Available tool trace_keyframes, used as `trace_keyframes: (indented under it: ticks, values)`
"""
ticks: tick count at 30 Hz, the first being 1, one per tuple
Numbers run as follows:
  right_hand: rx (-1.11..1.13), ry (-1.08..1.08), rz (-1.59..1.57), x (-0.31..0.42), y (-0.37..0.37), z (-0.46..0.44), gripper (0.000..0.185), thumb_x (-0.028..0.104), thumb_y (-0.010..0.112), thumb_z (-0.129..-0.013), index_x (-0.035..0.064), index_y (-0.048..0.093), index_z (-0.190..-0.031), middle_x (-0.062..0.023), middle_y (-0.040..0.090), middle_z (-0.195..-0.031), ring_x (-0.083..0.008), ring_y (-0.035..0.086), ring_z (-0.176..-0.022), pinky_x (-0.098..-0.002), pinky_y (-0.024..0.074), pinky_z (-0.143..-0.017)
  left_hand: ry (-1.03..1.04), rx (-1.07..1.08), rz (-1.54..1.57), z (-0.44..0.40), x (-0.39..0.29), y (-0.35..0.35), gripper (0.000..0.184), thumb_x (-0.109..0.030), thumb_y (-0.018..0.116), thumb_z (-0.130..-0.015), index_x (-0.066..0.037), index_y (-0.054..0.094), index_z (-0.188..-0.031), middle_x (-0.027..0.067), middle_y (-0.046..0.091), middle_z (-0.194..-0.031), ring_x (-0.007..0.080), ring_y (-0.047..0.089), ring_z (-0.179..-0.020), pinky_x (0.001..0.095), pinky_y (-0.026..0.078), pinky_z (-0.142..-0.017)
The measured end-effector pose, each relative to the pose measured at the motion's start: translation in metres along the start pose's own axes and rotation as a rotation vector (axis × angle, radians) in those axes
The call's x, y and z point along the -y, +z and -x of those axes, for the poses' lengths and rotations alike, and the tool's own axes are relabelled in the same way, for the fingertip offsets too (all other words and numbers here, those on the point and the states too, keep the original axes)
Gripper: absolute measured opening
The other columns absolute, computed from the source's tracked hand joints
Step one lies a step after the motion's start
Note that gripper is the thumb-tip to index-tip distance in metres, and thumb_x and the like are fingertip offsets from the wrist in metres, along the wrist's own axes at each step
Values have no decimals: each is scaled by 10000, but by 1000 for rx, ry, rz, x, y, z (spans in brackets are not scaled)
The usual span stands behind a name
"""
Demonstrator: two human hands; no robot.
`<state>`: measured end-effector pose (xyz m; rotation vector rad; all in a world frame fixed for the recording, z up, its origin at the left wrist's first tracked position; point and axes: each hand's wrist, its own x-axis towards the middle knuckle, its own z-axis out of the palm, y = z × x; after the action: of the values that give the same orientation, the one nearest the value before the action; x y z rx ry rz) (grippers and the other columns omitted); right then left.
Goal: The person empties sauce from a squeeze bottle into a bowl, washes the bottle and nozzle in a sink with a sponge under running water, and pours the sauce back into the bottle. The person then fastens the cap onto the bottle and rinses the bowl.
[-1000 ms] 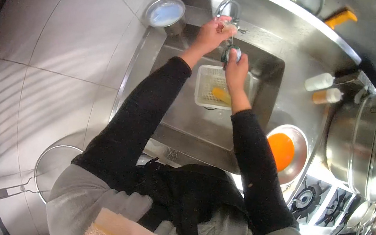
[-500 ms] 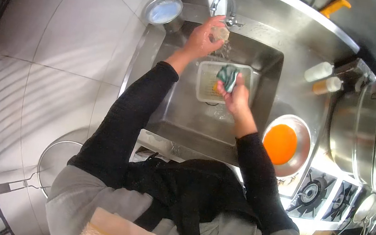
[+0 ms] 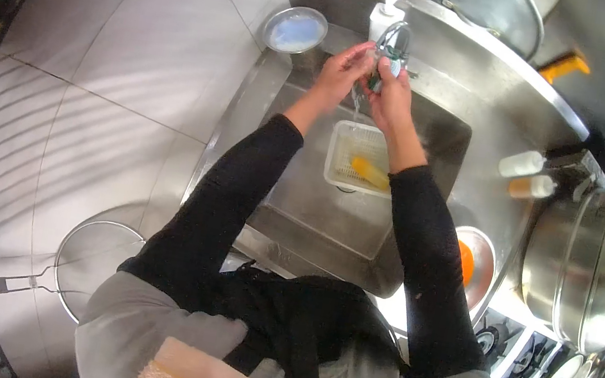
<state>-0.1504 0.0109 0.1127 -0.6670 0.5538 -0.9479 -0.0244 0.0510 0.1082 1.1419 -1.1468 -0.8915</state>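
Observation:
Both hands are together under the faucet (image 3: 394,37) at the back of the sink. My right hand (image 3: 392,102) is closed on a dark green scrub pad (image 3: 394,67) with a pale part, thumb on top. My left hand (image 3: 338,80) is beside it, fingers curled toward the pad; what they hold is hidden. Water runs down between the hands. Below them in the sink (image 3: 314,215) sits a white plastic basket (image 3: 335,155) with a yellow item (image 3: 368,172) in it, partly covered by my right forearm.
A metal pot (image 3: 296,32) with bluish-white contents stands at the sink's left corner, a white pump bottle (image 3: 385,22) behind the faucet. To the right are a steel bowl (image 3: 485,269) with something orange, two squeeze bottles (image 3: 521,164) and a large steel pot (image 3: 583,265). A strainer (image 3: 96,267) is at lower left.
My right hand has moved up with the scrub pad from above the basket to the faucet, beside my left hand. The small pale cup earlier in my left hand is out of sight.

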Motion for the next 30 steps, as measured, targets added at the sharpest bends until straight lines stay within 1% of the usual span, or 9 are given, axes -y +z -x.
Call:
trace_keyframes:
  ticks: [5,10,12,14,19,21,24,27,30]
  values:
    - [-59,165,-130,4,-24,-17,443,450,413,-1030,66,548,-1205,-92,657,-1073,-236,617,-926,-382,514,-716,-157,-110,258,-13,17,-1,452,-413,410,-1027,-75,583,-1272,52,650,-1053,124,610,-793,284,481,-671]
    - [-89,62,-211,5,-35,-24,300,367,538,-984,117,564,-1148,-59,632,-1006,-181,589,-861,-328,463,-727,-323,-154,508,-29,40,29,394,-405,423,-996,-74,590,-1132,47,650,-1006,117,600,-816,271,436,-619]
    - [-86,-135,454,3,-35,-24,247,252,609,-924,92,558,-1106,-66,608,-965,-161,557,-834,-312,451,-707,-348,-211,554,-31,34,43,369,-395,439,-983,-72,579,-1093,45,648,-978,119,594,-803,264,429,-610]
    - [-152,-121,473,10,-35,-24,270,175,648,-855,62,544,-1076,-63,587,-945,-145,544,-834,-294,441,-688,-307,-259,85,-38,53,38,362,-398,448,-969,-82,558,-1108,39,623,-988,141,587,-802,281,483,-682]
    - [7,252,303,39,-19,-8,242,146,634,-857,107,511,-1061,-41,559,-926,-160,554,-794,-341,469,-655,-180,-250,119,-30,44,38,392,-447,456,-966,-99,548,-1122,39,566,-1020,152,562,-746,296,487,-661]
    - [-43,124,362,13,-33,-27,165,138,625,-834,81,546,-967,-41,572,-867,-153,552,-753,-321,452,-635,-160,-221,77,-29,47,34,409,-470,444,-971,-105,546,-1124,43,554,-1044,153,561,-732,300,480,-626]
    - [-77,-42,442,3,-36,-35,105,125,617,-809,59,582,-884,-39,586,-812,-147,554,-697,-295,438,-619,134,-222,-288,-39,71,21,387,-380,391,-1012,-29,528,-1099,85,568,-1059,186,557,-957,371,494,-814]
    - [-30,43,363,21,-23,-22,110,118,625,-811,65,583,-897,-29,589,-811,-138,562,-692,-284,442,-629,-191,-167,-109,-37,42,18,517,-557,361,-984,-88,543,-1103,39,572,-854,143,549,-644,295,401,-525]
    - [62,122,123,11,-27,-26,128,108,652,-810,66,578,-906,-12,589,-799,-119,554,-694,-280,446,-625,-371,-101,103,-25,10,21,544,-578,359,-981,-83,562,-1082,35,552,-769,128,545,-650,284,374,-525]
